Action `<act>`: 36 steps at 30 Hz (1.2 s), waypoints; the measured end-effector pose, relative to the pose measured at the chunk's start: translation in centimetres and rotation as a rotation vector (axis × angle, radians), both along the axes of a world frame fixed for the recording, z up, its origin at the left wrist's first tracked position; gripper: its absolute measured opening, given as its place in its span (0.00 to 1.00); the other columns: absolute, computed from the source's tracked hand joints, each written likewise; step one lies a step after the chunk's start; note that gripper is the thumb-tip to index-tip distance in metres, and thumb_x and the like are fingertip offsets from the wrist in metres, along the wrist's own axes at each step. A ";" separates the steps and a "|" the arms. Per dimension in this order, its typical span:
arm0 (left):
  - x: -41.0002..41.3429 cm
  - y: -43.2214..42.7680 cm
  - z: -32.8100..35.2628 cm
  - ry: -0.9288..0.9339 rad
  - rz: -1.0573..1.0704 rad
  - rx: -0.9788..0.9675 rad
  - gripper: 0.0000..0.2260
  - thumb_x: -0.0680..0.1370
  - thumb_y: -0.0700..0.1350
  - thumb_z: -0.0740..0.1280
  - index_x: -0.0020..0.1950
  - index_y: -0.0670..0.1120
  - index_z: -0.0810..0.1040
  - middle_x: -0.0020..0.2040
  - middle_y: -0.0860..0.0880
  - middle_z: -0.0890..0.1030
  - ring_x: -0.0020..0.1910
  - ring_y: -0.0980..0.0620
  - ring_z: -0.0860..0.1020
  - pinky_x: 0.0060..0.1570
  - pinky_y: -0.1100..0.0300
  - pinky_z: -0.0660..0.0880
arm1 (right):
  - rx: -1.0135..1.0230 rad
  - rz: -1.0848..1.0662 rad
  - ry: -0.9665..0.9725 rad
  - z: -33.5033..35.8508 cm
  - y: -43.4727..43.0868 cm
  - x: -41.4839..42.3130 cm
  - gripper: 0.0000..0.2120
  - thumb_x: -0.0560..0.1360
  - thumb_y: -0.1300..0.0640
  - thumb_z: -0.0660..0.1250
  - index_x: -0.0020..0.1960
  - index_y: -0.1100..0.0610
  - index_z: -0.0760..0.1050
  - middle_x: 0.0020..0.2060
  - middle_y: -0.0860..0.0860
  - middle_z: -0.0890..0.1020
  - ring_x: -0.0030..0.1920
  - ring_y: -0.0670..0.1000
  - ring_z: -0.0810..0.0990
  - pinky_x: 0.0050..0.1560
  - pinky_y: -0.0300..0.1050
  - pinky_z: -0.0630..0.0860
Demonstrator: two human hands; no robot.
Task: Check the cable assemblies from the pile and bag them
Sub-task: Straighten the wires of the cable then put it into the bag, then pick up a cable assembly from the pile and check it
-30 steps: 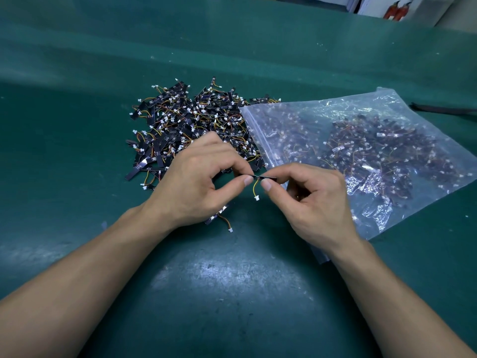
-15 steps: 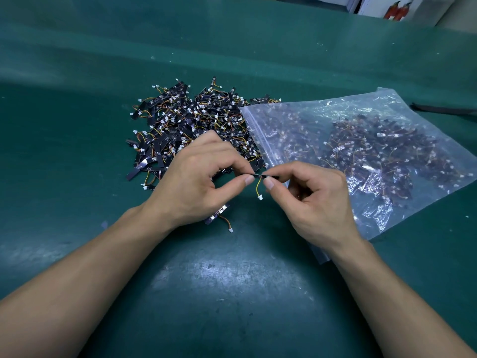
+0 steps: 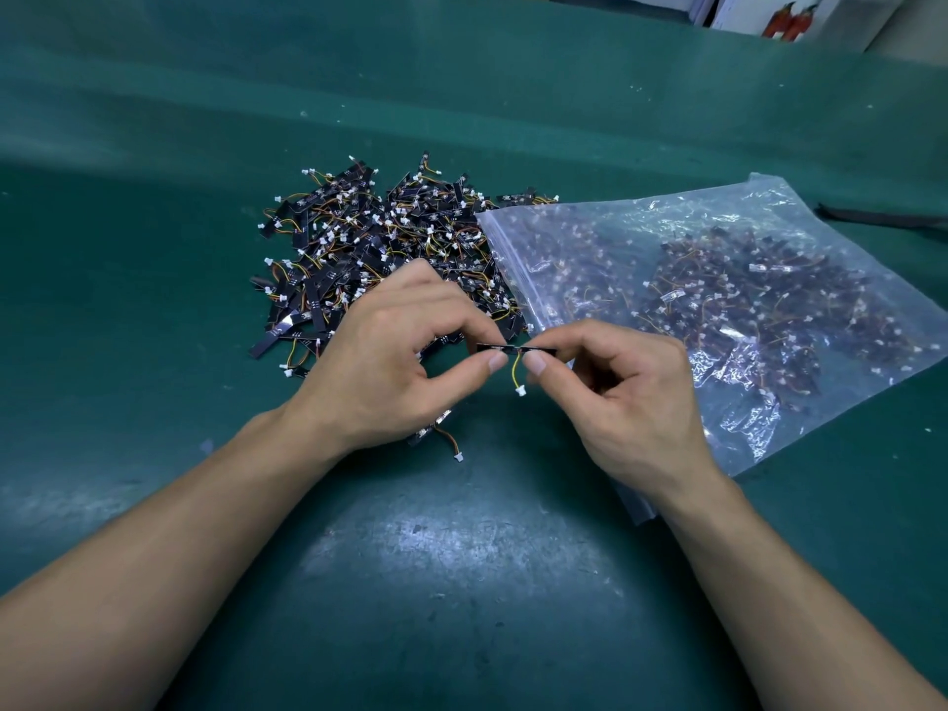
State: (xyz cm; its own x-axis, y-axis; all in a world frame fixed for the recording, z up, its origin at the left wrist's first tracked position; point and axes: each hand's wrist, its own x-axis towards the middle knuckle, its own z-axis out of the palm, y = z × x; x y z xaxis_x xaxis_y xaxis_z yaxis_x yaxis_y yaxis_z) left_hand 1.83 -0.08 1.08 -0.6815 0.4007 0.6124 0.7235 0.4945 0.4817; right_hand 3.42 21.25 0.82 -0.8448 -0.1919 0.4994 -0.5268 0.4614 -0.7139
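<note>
Left hand [image 3: 390, 361] and right hand [image 3: 626, 397] each pinch one end of a black-strip cable assembly [image 3: 513, 347], held level above the bench [image 3: 461, 582] between pile [image 3: 379, 248] and clear zip bag [image 3: 759, 207], lead hanging free, evidently for checking.

The left forearm [image 3: 154, 567] and right forearm [image 3: 800, 582] angled inward from the lower corners. The left hand [image 3: 390, 366] and right hand [image 3: 631, 397] faced each other, each pinching one end of a cable assembly [image 3: 515, 347] between thumb and forefinger, other fingers curled.
</note>
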 end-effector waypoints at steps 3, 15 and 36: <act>-0.1 -0.1 0.0 0.014 0.009 -0.008 0.04 0.76 0.42 0.74 0.44 0.42 0.85 0.41 0.50 0.83 0.41 0.44 0.76 0.44 0.49 0.74 | -0.003 -0.003 -0.011 0.0 0.0 0.1 0.04 0.73 0.57 0.75 0.48 0.53 0.85 0.31 0.36 0.77 0.24 0.44 0.67 0.30 0.29 0.62; -0.1 -0.1 -0.2 0.001 0.003 -0.009 0.03 0.77 0.41 0.73 0.44 0.43 0.84 0.41 0.51 0.83 0.42 0.44 0.76 0.44 0.48 0.74 | 0.016 0.000 -0.026 0.1 0.0 0.1 0.02 0.74 0.56 0.72 0.46 0.52 0.85 0.33 0.41 0.82 0.25 0.45 0.70 0.31 0.31 0.65; -1.7 2.2 0.1 -0.160 0.088 -0.082 0.04 0.78 0.47 0.73 0.47 0.48 0.85 0.42 0.55 0.83 0.45 0.51 0.73 0.47 0.57 0.71 | 0.062 -0.390 -0.246 1.0 2.5 -1.8 0.06 0.68 0.54 0.68 0.40 0.44 0.81 0.34 0.36 0.82 0.31 0.42 0.77 0.38 0.39 0.75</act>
